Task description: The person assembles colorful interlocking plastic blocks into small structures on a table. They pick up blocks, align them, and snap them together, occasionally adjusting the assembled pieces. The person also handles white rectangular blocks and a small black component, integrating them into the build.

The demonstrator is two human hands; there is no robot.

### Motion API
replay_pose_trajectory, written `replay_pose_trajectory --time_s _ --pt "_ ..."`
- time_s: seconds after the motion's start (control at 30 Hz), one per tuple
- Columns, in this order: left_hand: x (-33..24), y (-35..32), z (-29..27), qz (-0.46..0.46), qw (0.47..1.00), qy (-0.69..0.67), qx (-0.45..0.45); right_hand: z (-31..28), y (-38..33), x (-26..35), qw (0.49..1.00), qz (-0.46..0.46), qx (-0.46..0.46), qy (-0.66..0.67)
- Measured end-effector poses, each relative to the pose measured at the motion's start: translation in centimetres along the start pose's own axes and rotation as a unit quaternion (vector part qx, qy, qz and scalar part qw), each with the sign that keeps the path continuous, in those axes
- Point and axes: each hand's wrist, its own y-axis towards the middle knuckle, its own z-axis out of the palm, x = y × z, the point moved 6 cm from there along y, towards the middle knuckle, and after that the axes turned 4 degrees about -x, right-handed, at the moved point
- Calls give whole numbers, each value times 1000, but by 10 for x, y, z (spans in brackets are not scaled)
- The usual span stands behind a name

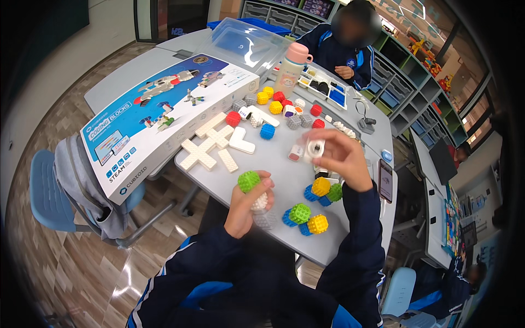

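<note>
My left hand (pixel 239 212) is closed around a short stack of knobbly building blocks above the table's near edge. A green block (pixel 249 181) tops the stack, and a white block (pixel 260 202) shows between my fingers. Just below is a grey block (pixel 264 220); whether it is joined to them I cannot tell. My right hand (pixel 350 158) pinches a white block with a dark round centre (pixel 315 148), raised over the table. Near it lies a small white block with a reddish face (pixel 296 153). Two clusters of blue, green and yellow blocks (pixel 324 188) (pixel 304 220) sit below my right hand.
Cream flat connector pieces (pixel 206 154) and loose coloured blocks (pixel 267 131) cover the table's middle. A large box (pixel 164 117) stands left, with a clear plastic lid (pixel 240 46) behind it. A bottle (pixel 291 68), a parts tray (pixel 322 90) and a phone (pixel 385 181) are around. Another person (pixel 350 44) sits opposite.
</note>
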Motion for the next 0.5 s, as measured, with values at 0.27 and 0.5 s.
replay_pose_trajectory --time_s 0.27,0.5 --pt "-32 -33 55 18 989 -65 134 66 -34 65 941 -176 113 -266" --pt "-52 -57 56 154 971 102 151 77 -54 82 885 -236 22 -401"
